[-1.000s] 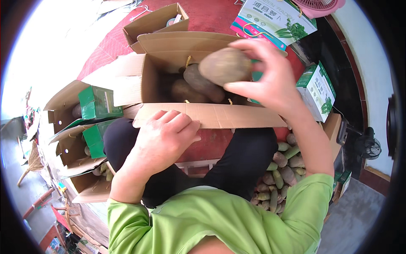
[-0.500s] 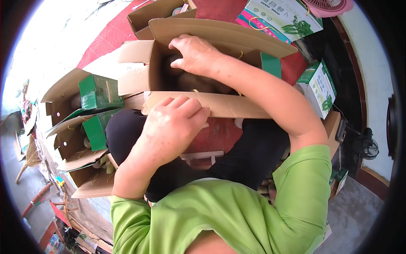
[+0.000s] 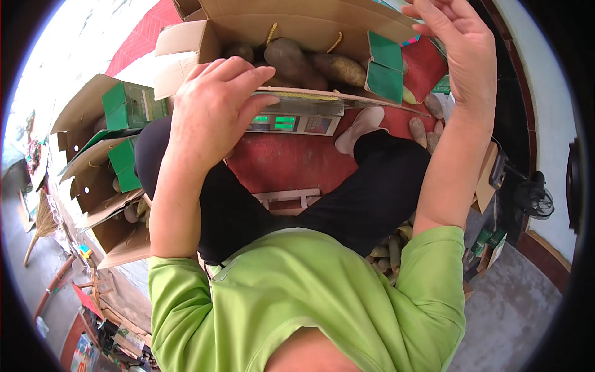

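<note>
A long cardboard box [image 3: 260, 18] stands in front of me with its flaps up. Inside lie several large brown tubers [image 3: 291, 62], and yellow cord handles [image 3: 334, 42] show along its far wall. My left hand [image 3: 214, 108] is at the box's near left edge, fingers stretched over the edge and thumb apart in front of it. Past the box's right end my right hand [image 3: 455, 46] is raised, fingers loosely curved and apart, with nothing in it. A green end flap [image 3: 384, 67] folds out on the right. Under the near edge shows a digital scale [image 3: 304, 124] with lit green displays.
Open boxes with green flaps [image 3: 139, 108] stand in a row at my left. Loose tubers [image 3: 419, 131] lie on the red floor covering [image 3: 273, 164] at right, others [image 3: 393, 251] beside my hip. A low white stool [image 3: 288, 199] is between my legs; a black fan [image 3: 536, 201] stands far right.
My right hand has left the box's inside and swung up to the right. My left hand has shifted left and upward. The near flap is lowered, and the tubers and scale now show.
</note>
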`<state>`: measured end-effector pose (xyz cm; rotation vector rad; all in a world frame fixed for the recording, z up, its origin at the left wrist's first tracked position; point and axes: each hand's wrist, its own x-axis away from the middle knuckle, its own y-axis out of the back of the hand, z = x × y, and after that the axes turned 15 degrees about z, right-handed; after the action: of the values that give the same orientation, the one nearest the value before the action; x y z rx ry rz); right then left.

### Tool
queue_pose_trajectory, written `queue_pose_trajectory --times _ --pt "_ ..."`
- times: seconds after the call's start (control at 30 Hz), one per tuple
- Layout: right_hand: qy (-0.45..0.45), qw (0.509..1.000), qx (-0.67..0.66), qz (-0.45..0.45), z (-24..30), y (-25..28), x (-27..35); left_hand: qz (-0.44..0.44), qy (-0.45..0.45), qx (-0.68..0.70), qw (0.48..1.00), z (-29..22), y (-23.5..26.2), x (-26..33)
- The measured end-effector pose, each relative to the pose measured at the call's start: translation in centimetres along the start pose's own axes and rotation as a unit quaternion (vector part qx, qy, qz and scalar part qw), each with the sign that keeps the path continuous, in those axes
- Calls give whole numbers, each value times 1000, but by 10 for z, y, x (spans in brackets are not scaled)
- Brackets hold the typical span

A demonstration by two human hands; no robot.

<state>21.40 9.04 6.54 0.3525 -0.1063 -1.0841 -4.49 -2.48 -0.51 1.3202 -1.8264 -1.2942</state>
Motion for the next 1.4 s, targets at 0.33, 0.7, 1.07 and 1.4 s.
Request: queue_pose_trajectory --times 0.33,0.7,1.07,1.4 --pt "-54 993 -18 -99 -83 29 25 -30 -12 -7 999 -3 -6 -7" --pt "-69 980 3 -184 -119 46 24 -28 -11 6 1000 -17 -5 -12" --pt "-39 979 -5 -202 -123 48 21 -31 -16 14 999 -23 -6 -13" --pt "-72 985 -5 -157 -122 43 14 -29 -25 -13 999 -13 -2 -5"
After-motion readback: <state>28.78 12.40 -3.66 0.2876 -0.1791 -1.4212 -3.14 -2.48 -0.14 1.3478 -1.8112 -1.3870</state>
